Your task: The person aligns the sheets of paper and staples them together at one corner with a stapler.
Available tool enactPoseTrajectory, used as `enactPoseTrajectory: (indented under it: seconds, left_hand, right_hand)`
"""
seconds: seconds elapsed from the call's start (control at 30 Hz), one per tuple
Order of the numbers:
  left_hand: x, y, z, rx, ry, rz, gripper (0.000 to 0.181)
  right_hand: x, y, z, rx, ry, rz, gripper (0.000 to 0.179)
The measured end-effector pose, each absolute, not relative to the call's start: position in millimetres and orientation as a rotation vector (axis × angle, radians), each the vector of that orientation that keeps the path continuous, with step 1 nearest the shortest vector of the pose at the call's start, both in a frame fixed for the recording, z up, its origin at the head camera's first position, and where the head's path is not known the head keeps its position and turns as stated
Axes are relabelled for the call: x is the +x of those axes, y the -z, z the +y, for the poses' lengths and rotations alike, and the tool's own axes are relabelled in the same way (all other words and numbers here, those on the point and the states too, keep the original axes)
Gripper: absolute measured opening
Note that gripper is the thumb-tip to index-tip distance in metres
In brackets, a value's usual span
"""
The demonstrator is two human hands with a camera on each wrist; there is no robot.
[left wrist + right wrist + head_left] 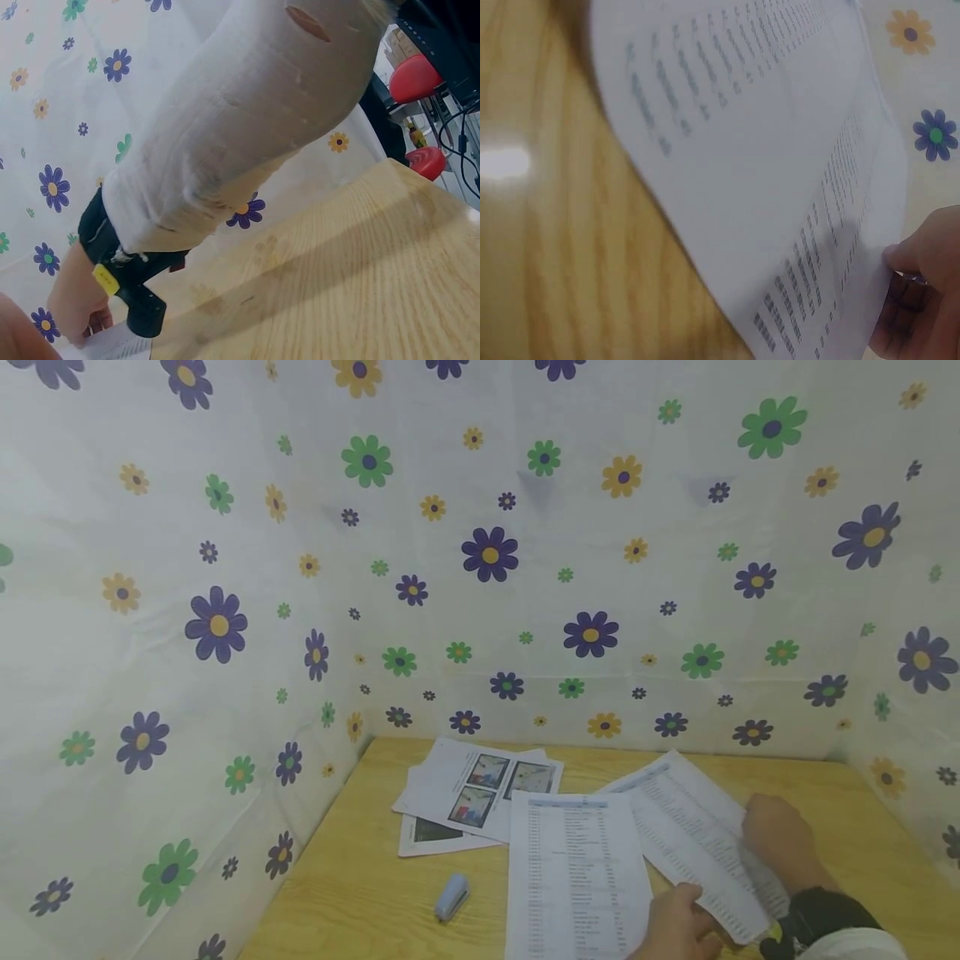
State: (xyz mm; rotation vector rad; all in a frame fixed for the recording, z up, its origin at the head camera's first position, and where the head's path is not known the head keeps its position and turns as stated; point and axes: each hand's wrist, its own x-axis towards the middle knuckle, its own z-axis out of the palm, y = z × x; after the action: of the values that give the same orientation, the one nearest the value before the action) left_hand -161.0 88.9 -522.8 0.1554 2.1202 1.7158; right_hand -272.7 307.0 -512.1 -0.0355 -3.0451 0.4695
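Two printed sheets of text lie toward the right in the head view. My right hand (780, 839) grips the right edge of the slanted printed sheet (686, 831), and a wrist band sits behind it. In the right wrist view that hand (922, 289) has its thumb on the sheet (742, 172) and its fingers curled at the edge. My left hand (678, 922) pinches the near left edge of the same sheet, thumb on top. Just left of it lies the other printed sheet (577, 877), overlapping the slanted one.
A small blue stapler (452, 897) lies on the wooden table (360, 868), left of the sheets. Behind it are overlapping papers with pictures (457, 785). A flowered curtain (480, 627) encloses the table's back and sides. Red chairs (416, 79) show in the left wrist view.
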Motion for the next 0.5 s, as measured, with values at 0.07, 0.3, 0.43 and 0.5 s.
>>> enactPoseTrajectory:
  seconds: [0.07,0.3,0.43,0.5]
  left_hand:
    - [-169,538,88,0.390,-1.494,2.339,0.049]
    - [-195,586,98,0.649,-1.268,2.540,0.056]
    - [-188,560,93,0.734,-1.281,2.581,0.050]
    - [-179,536,90,0.785,-1.219,2.682,0.047]
  right_hand:
    - [-272,514,312,-0.042,-0.507,-3.029,0.019]
    - [-267,521,328,-0.182,-0.790,-2.989,0.038]
    - [-263,521,335,-0.278,-0.911,-2.963,0.041]
    - [-262,519,336,-0.289,-0.953,-2.933,0.040]
